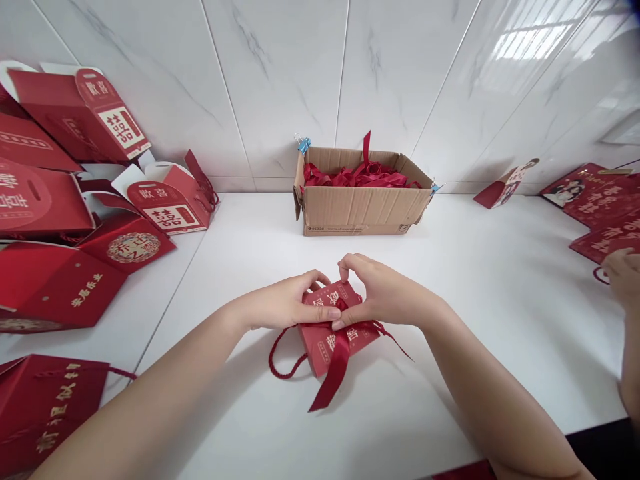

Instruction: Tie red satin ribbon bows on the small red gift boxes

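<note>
A small red gift box with gold characters lies on the white table in front of me. A dark red ribbon is wrapped over it, and its ends trail toward me and to the right. A red cord handle loops out at the box's left. My left hand rests on the box's top left with fingers curled, thumb pressing the ribbon. My right hand pinches the ribbon at the knot on the box.
A cardboard box full of red ribbons stands against the tiled wall. Several red gift boxes are piled at the left. More red cards and boxes lie at the right, where another person's hand shows.
</note>
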Tool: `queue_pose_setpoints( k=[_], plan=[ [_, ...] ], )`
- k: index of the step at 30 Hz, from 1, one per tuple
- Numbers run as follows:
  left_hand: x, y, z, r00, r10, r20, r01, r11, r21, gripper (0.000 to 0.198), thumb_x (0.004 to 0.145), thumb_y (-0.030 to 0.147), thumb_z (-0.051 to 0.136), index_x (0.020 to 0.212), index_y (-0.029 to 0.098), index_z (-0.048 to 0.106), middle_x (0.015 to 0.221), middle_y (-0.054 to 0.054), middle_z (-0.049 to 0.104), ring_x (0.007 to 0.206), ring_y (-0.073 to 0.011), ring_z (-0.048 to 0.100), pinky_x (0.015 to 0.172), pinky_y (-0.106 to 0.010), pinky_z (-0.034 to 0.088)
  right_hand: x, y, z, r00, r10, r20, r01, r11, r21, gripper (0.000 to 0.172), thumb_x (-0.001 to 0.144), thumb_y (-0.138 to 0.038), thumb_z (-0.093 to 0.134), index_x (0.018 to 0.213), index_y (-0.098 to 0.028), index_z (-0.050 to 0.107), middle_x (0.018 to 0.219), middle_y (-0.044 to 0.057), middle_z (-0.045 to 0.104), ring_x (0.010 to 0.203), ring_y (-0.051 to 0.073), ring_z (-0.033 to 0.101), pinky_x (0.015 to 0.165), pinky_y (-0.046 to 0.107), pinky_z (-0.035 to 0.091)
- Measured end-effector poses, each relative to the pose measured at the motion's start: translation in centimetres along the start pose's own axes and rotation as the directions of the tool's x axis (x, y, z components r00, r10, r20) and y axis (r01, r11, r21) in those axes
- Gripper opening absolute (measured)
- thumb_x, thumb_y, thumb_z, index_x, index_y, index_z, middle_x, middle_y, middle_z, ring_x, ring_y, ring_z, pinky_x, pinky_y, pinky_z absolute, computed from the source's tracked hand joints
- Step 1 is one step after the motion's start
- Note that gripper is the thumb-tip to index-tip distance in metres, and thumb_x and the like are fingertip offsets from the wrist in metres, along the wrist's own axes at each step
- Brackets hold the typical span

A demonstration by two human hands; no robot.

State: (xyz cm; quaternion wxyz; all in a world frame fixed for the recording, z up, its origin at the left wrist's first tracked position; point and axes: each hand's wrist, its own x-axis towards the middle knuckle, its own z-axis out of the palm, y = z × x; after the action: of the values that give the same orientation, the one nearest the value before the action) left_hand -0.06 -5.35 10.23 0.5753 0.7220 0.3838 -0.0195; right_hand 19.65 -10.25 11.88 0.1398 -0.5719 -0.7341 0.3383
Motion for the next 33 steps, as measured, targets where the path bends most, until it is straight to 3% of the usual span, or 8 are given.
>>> queue_pose_setpoints(
  k=[3,6,9,14,21,27,33],
  plan=[
    [0.1,-0.1,-0.1,1.000,0.011,0.003,-0.011,0.999,0.032,0.058,0.069,0.061,0.062,0.110,0.022,0.050,0.105,-0.006,0.065,0.092,-0.0238,0.063,0.071,-0.032,0.048,-0.1,0.5,-0.8,0.996,-0.082,0.039,0.082,0.997,0.013,0.049,0.060,-0.049,0.075,0.097,-0.024,0.054,0.110,0.004,0.055,0.097,0.023,0.052,0.074,0.033,0.044],
    [0.1,0.1,-0.1,1.000,0.007,-0.016,-0.006,0.998,0.059,0.059,0.067,0.062,0.063,0.109,0.022,0.051,0.104,-0.005,0.065,0.093,-0.0244,0.062,0.072,-0.032,0.047,-0.2,0.8,-1.8,0.982,-0.165,0.097,0.161,0.986,0.044,0.033,0.072,-0.045,0.068,0.098,-0.026,0.062,0.122,0.004,0.053,0.114,0.024,0.049,0.089,0.035,0.041],
    [0.0,0.2,-0.1,0.999,-0.010,-0.033,0.013,0.997,0.079,0.060,0.066,0.063,0.063,0.109,0.023,0.051,0.103,-0.005,0.065,0.091,-0.0246,0.063,0.072,-0.033,0.047,-0.2,0.9,-2.0,0.985,-0.143,0.093,0.139,0.989,0.047,0.021,0.077,-0.041,0.064,0.092,-0.027,0.067,0.128,0.004,0.051,0.119,0.023,0.048,0.094,0.036,0.040],
    [0.2,0.1,0.0,0.999,0.000,-0.038,0.000,1.000,0.008,0.057,0.067,0.058,0.066,0.110,0.024,0.050,0.107,-0.005,0.064,0.093,-0.0239,0.063,0.074,-0.034,0.049,0.1,0.4,-1.0,0.987,-0.137,0.085,0.132,0.989,0.071,0.010,0.079,-0.030,0.061,0.081,-0.023,0.067,0.129,0.004,0.051,0.106,0.020,0.057,0.088,0.034,0.045],
    [0.4,-0.1,0.2,0.998,0.023,-0.053,-0.029,0.992,-0.124,0.064,0.064,0.049,0.072,0.117,0.025,0.046,0.127,-0.007,0.054,0.102,-0.0245,0.061,0.081,-0.035,0.052,0.3,0.4,-0.5,0.994,-0.100,0.053,0.092,0.987,0.129,0.011,0.076,-0.023,0.057,0.066,-0.019,0.060,0.125,0.002,0.055,0.100,0.020,0.058,0.077,0.030,0.048],
    [0.4,0.0,0.3,0.998,0.031,-0.050,-0.037,0.992,-0.124,0.064,0.064,0.051,0.072,0.117,0.025,0.046,0.124,-0.007,0.055,0.101,-0.0251,0.062,0.080,-0.036,0.052,0.4,0.7,-0.9,0.999,-0.035,0.027,0.031,0.986,0.163,0.011,0.074,-0.027,0.056,0.069,-0.018,0.061,0.116,0.003,0.060,0.081,0.016,0.061,0.061,0.026,0.047],
    [0.4,0.0,0.3,0.998,0.047,-0.046,-0.051,0.994,-0.096,0.062,0.066,0.051,0.071,0.117,0.026,0.046,0.121,-0.006,0.057,0.100,-0.0251,0.061,0.080,-0.036,0.052,0.4,0.7,-1.0,0.999,0.033,-0.011,-0.030,0.976,0.215,0.007,0.071,-0.021,0.053,0.065,-0.018,0.056,0.107,0.003,0.064,0.070,0.013,0.058,0.057,0.024,0.045]
  ],
)
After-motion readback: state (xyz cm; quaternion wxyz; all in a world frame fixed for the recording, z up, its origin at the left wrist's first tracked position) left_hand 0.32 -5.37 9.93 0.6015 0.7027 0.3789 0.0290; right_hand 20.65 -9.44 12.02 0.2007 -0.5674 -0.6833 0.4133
